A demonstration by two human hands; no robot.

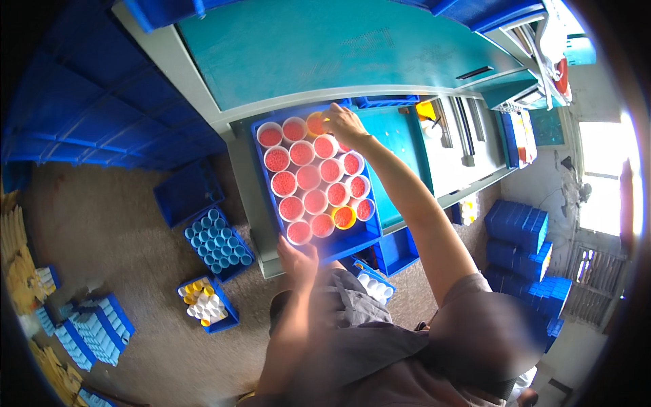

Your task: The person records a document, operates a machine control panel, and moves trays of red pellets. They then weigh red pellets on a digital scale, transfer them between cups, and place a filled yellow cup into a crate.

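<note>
A blue crate (359, 242) holds several rows of round cups filled with small pink-red pellets. Most of the cups (284, 183) are white; a yellow cup (344, 217) stands near the front right, and another yellow cup (316, 124) sits in the far row. My right hand (347, 124) reaches over the crate's far side, its fingers bent at the rim of that far yellow cup. At the near left corner, my left hand (298, 263) grips the crate's edge, its fingers partly hidden below.
The crate rests on a grey-framed bench (254, 224) with a teal surface (400, 156). On the floor at left are a crate of light-blue cups (218, 241) and a crate of yellow and white cups (203, 303). Stacked blue crates (519, 251) stand at right.
</note>
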